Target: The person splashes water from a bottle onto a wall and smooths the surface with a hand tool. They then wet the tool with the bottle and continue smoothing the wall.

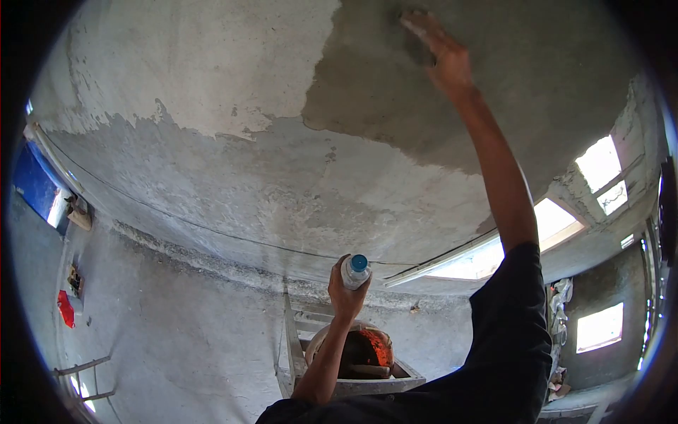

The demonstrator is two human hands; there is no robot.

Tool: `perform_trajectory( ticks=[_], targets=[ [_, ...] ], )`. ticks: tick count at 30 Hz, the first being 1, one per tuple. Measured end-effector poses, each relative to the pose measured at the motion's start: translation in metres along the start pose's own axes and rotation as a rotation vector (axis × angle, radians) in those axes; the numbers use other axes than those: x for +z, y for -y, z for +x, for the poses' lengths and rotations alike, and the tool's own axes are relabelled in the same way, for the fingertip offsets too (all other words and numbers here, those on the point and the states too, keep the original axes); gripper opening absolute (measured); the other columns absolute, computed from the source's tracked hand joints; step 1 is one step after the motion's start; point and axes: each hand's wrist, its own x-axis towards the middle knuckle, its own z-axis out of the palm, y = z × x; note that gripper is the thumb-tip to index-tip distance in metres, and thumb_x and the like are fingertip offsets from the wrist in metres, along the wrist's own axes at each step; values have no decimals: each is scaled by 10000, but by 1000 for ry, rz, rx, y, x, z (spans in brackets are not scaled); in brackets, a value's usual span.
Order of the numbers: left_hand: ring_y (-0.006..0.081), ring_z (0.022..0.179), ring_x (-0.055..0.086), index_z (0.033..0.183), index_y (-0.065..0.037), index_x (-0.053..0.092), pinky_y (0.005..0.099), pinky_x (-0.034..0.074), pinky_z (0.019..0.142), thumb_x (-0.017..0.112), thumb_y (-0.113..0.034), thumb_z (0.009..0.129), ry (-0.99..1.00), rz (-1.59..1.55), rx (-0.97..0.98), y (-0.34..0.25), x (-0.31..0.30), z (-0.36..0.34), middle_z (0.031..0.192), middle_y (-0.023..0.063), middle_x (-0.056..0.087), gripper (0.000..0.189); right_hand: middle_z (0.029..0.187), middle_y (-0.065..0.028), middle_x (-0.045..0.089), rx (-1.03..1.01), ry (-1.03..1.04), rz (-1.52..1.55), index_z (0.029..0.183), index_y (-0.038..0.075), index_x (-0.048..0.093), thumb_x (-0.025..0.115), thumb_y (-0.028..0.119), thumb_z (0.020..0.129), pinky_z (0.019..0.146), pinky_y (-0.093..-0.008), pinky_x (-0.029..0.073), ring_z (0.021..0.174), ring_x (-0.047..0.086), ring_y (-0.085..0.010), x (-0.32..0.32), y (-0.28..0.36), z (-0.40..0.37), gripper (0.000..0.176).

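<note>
My left hand (345,295) is wrapped round a clear plastic bottle (351,278) with a blue cap, held upright low in front of the wall. High up, my right hand (443,58) reaches to the damp, darker plaster (381,92) of the wall. Its fingers are bent over a dark, blurred thing (418,48) pressed against the surface; its kind cannot be made out. Paler, drier plaster (198,56) borders the dark patch on the left, with a ragged edge between them.
Below me stands a wooden ladder or stand (304,318), with a round container (367,346) holding something orange. A cable (212,225) runs along the wall. Bright openings (558,219) lie at right. A red object (66,309) and a blue panel (35,180) are at left.
</note>
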Motion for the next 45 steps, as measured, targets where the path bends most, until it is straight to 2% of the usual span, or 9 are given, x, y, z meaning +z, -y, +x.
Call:
perform_trajectory(
  ticks=[7,10,16,23,26,28,31,39,45],
  targets=[
    [344,952,620,1156,-53,547,404,498,822,804,-122,680,-21,54,1,0,-4,2,1041,159,619,546,1399,46,464,-228,233,-42,1324,267,507,717,-115,555,1040,-341,452,1299,428,-201,34,-11,-75,884],
    [351,955,620,1152,-53,546,410,500,818,802,-122,680,-16,27,-6,0,0,2,1044,163,619,541,1410,55,450,-179,361,-23,1343,254,485,688,-88,625,1070,-344,414,1312,413,-173,20,-1,-77,820],
    [348,965,622,1137,-42,558,407,502,822,801,-122,685,15,25,-34,0,0,0,1036,165,625,519,1411,65,448,1,-25,-152,1338,256,489,725,-61,597,1077,-329,408,1309,415,-160,16,-26,-34,840],
    [336,957,625,1147,-41,552,404,501,820,802,-113,680,0,33,0,3,-2,2,1041,168,622,535,1403,45,461,-48,253,86,1338,256,490,697,-102,595,1022,-348,467,1291,441,-210,56,38,-93,851],
    [335,955,624,1155,-41,546,401,500,822,803,-109,677,9,28,-18,3,-1,0,1047,167,619,547,1371,-24,502,198,23,174,1321,208,517,612,-157,628,1055,-379,422,1266,472,-254,40,52,-82,789],
    [334,956,624,1158,-40,543,400,499,823,803,-107,675,13,37,-25,4,0,1,1050,165,618,553,1327,-107,536,303,-575,185,1287,149,551,542,-166,642,1058,-382,403,1248,488,-291,40,48,-61,718],
    [250,935,630,1151,-30,540,362,497,829,819,-99,663,-8,36,-17,9,0,1,1026,120,635,567,1307,-140,547,430,-774,155,1259,114,573,547,-149,637,1047,-376,409,1244,490,-308,76,47,-35,676],
    [257,929,630,1151,-24,540,369,496,827,824,-109,655,-9,97,-43,8,-1,0,1026,127,636,578,1290,-144,558,274,-407,313,1237,132,591,565,-150,608,946,-390,484,1212,523,-294,102,105,-12,690],
    [248,923,624,1154,-21,539,364,494,826,823,-107,661,-2,47,-57,17,3,-3,1024,123,637,576,1237,-153,593,447,-886,180,1205,135,614,561,-161,598,952,-383,487,1191,535,-318,81,67,-20,678]
  ],
)
